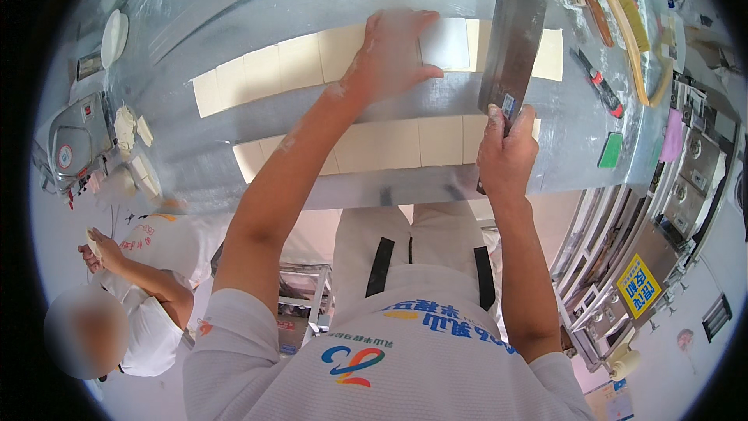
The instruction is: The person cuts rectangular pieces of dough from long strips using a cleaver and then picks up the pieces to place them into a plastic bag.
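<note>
Two pale strips of dough lie across the steel worktable (436,179): a far strip (300,61) and a near strip (393,145). Thin seams divide both into rectangular pieces. A flat silvery square plate (445,44) rests on the far strip. My left hand (393,54) grips it, finger and thumb spread to its far and near edges; parts of this hand are blurred. In my right hand (508,148) is the handle of a broad cleaver (514,39), fist closed round it. Its rectangular blade points away from me, crossing above the right part of the far strip.
At right lie a red-and-black utility knife (598,84), a green scraper (611,150) and a wooden-handled brush (629,27). Dough scraps (125,129) and a grey machine (74,140) are at left. A person (148,288) works at lower left; metal racks (600,242) stand at right.
</note>
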Tool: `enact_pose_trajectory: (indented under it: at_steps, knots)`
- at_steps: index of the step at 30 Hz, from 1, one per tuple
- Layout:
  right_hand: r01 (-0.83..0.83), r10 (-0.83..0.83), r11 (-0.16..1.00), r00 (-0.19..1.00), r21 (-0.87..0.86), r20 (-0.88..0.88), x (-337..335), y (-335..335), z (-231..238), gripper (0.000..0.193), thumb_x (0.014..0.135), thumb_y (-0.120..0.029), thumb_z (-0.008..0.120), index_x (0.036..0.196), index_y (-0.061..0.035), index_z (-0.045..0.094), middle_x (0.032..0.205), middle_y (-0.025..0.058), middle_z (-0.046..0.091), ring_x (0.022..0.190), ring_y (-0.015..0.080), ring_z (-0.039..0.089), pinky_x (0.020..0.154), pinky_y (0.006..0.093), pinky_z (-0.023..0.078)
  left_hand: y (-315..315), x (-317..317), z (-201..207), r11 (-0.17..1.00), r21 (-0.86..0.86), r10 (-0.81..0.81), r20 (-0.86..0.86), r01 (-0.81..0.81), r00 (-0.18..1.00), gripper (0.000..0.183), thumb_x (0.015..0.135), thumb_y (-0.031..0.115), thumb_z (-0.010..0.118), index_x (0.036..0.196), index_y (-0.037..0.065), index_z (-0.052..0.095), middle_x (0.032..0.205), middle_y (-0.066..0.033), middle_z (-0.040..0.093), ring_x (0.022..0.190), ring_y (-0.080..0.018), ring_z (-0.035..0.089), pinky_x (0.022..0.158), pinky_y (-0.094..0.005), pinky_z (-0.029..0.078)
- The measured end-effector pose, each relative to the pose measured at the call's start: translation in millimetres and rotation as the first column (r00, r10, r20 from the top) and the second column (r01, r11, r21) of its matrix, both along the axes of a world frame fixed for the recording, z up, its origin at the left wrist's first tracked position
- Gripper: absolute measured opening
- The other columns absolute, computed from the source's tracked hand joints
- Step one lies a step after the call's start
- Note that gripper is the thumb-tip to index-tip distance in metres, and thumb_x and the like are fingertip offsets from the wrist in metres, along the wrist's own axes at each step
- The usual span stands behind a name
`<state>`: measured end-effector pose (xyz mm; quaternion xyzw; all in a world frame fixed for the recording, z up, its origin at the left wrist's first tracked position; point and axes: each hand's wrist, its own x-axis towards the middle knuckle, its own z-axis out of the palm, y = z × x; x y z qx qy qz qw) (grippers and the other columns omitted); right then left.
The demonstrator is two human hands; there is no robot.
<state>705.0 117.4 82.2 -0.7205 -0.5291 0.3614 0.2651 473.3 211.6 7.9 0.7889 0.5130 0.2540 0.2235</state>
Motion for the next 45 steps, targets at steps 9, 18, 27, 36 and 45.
enact_pose_trajectory:
  at_steps: [9, 18, 27, 36, 45]
  knots:
    - [-0.088, 0.083, 0.994, 0.994, 0.067, 0.071, -13, 4, 1, 0.019, 0.107, -0.007, 0.062, 0.101, 0.0006, 0.045, 0.068, 0.0215, 0.061, 0.059, 0.0403, 0.065, 0.056, 0.0473, 0.048, -2, -8, -4, 0.999, 0.037, -0.025, 0.082, 0.022, 0.996, 0.083, 0.081, 0.038, 0.091, 0.151, 0.012, 0.055, 0.148, -0.0096, 0.062, 0.135, -0.0338, 0.054, 0.121, -0.0510, 0.035]
    - [-0.218, 0.208, 0.975, 0.962, 0.040, 0.179, -18, 22, 2, 0.017, 0.107, -0.005, 0.060, 0.104, 0.0016, 0.045, 0.066, 0.0252, 0.059, 0.060, 0.0468, 0.064, 0.055, 0.0517, 0.046, -5, -8, -6, 0.999, 0.049, -0.013, 0.117, 0.007, 0.993, 0.080, 0.080, 0.031, 0.091, 0.150, 0.012, 0.056, 0.149, -0.0099, 0.062, 0.140, -0.0332, 0.053, 0.122, -0.0511, 0.035]
    - [-0.223, 0.231, 0.973, 0.955, -0.063, 0.186, -25, 35, 6, 0.017, 0.105, -0.005, 0.059, 0.113, 0.0022, 0.046, 0.078, 0.0332, 0.067, 0.075, 0.0557, 0.067, 0.066, 0.0608, 0.049, -4, -9, -7, 0.995, 0.095, -0.036, 0.079, 0.028, 0.996, 0.073, 0.080, 0.031, 0.091, 0.144, 0.014, 0.062, 0.150, -0.0070, 0.061, 0.139, -0.0326, 0.054, 0.121, -0.0507, 0.037]
    - [-0.178, 0.224, 0.961, 0.949, -0.210, 0.221, -37, 40, -1, 0.020, 0.105, -0.005, 0.054, 0.118, 0.0061, 0.045, 0.085, 0.0362, 0.069, 0.082, 0.0583, 0.069, 0.071, 0.0637, 0.053, -2, -9, -14, 0.992, 0.120, -0.049, 0.101, 0.036, 0.994, 0.064, 0.078, 0.031, 0.093, 0.134, 0.013, 0.070, 0.148, -0.0045, 0.064, 0.133, -0.0322, 0.058, 0.118, -0.0494, 0.042]
    - [-0.222, 0.231, 0.973, 0.944, -0.066, 0.237, -31, 31, -29, 0.017, 0.107, -0.007, 0.056, 0.113, 0.0039, 0.045, 0.079, 0.0336, 0.068, 0.077, 0.0557, 0.069, 0.066, 0.0619, 0.052, -1, -6, 5, 0.980, 0.185, -0.057, -0.064, 0.068, 0.996, 0.053, 0.087, 0.034, 0.087, 0.132, 0.010, 0.071, 0.143, -0.0098, 0.068, 0.128, -0.0327, 0.062, 0.117, -0.0493, 0.043]
